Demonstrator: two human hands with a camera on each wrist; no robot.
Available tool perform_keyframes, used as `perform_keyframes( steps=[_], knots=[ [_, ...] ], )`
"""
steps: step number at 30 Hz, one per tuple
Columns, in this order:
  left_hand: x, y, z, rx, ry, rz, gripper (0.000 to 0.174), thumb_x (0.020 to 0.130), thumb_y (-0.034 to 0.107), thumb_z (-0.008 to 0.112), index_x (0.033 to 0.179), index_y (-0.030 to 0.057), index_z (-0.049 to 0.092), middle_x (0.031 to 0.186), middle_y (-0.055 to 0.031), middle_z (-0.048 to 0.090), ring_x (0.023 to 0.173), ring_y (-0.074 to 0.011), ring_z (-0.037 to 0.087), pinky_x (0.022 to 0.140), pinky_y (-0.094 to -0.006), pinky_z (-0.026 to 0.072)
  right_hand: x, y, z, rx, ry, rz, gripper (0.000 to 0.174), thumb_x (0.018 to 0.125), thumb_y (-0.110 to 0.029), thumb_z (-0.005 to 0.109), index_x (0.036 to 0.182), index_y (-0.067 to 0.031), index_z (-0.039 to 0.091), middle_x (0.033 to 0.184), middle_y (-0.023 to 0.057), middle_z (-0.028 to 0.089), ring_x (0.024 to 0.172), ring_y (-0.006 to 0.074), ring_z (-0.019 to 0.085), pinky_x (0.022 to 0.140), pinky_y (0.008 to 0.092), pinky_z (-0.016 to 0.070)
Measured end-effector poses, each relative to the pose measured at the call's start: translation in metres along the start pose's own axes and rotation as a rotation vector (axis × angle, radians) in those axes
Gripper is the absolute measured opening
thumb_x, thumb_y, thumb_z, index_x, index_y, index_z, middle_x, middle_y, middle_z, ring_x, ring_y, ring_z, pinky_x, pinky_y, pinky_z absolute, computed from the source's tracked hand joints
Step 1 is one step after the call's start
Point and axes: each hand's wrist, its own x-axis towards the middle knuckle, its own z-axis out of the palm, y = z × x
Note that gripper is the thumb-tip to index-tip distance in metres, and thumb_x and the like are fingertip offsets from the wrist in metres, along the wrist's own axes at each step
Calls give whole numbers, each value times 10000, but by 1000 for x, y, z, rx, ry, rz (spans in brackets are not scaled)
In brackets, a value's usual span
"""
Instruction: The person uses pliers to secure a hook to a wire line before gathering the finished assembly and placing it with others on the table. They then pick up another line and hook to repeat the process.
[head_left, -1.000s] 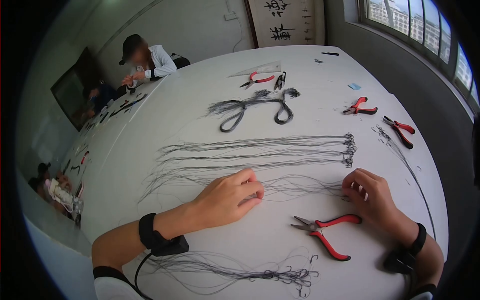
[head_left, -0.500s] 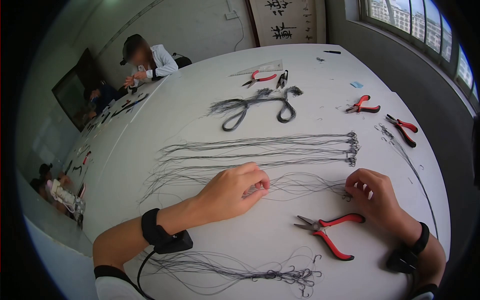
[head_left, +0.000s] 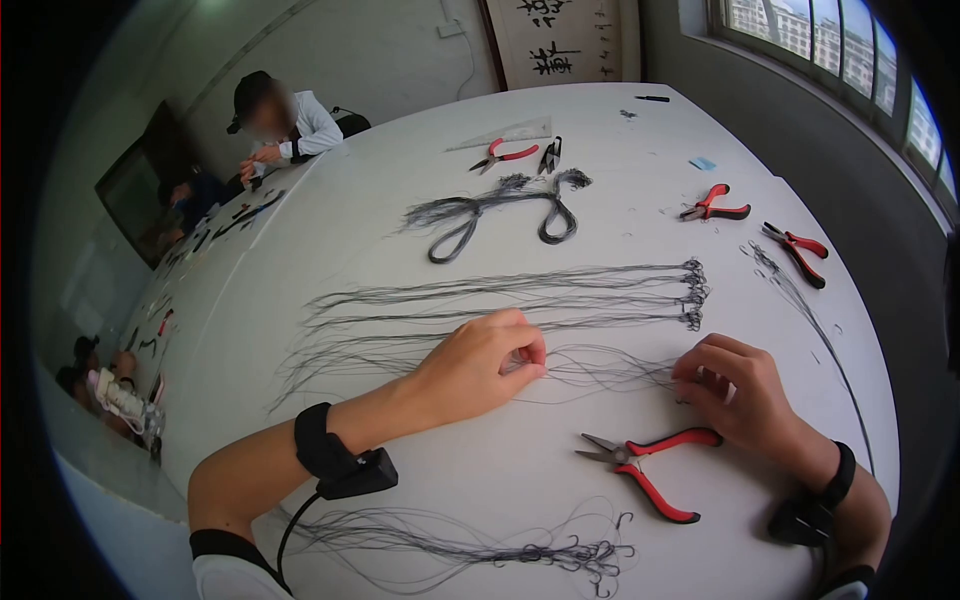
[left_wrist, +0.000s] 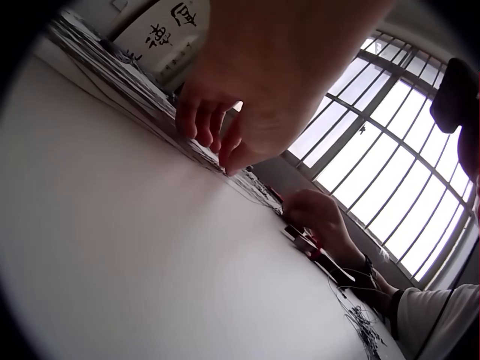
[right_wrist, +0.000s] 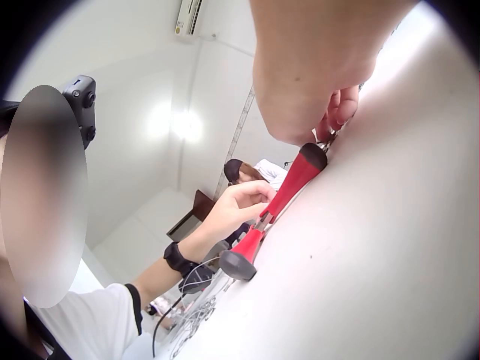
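Between my hands stretches a loose bunch of thin fishing lines (head_left: 600, 362) low over the white table. My left hand (head_left: 475, 365) pinches the bunch near its middle, thumb against the fingertips. At the bunch's right end, my right hand (head_left: 738, 392) holds the hook ends between thumb and curled fingers, which mostly hide them. Red-handled pliers (head_left: 660, 492) lie spread on the table just below the right hand; the right wrist view shows their handle (right_wrist: 296, 180) close to that hand. Beyond the hands lie several straight rows of hooked lines (head_left: 520, 305), hooks (head_left: 692, 295) to the right.
Nearest me lies another bundle of fishing hooks (head_left: 590, 552) on lines. Farther back are coiled line bundles (head_left: 455, 240), more pliers (head_left: 510, 155), small snips (head_left: 551, 155) and a set square (head_left: 515, 132). Two pliers (head_left: 725, 210) (head_left: 800, 250) lie at the right. Another person (head_left: 290, 125) sits far left.
My left hand has slid to the right along the lines and slightly away from me. The right hand stays nearly in place, and the view has shifted a little.
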Motion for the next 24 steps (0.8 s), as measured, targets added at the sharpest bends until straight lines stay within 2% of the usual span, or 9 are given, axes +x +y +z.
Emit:
perform_keyframes(
  steps=[12, 24],
  knots=[
    [1, 6, -4, -55, 7, -16, 107, 818, 107, 643, 840, 12, 598, 811, -20, 498, 613, -68, 469, 552, -216, 405, 0, 2, 1, -31, -1, 5, 84, 731, -9, 666, 805, -25, 630, 771, 64, 598, 587, 163, 600, 529, 246, 491],
    [4, 14, 0, -43, -13, 4, 122, 794, 93, 652, 887, 23, 614, 837, -29, 495, 600, -90, 441, 557, -238, 405, 0, 3, 1, -4, 28, -21, 81, 742, -10, 659, 801, -27, 607, 764, 57, 559, 548, 152, 551, 496, 252, 451]
  ],
)
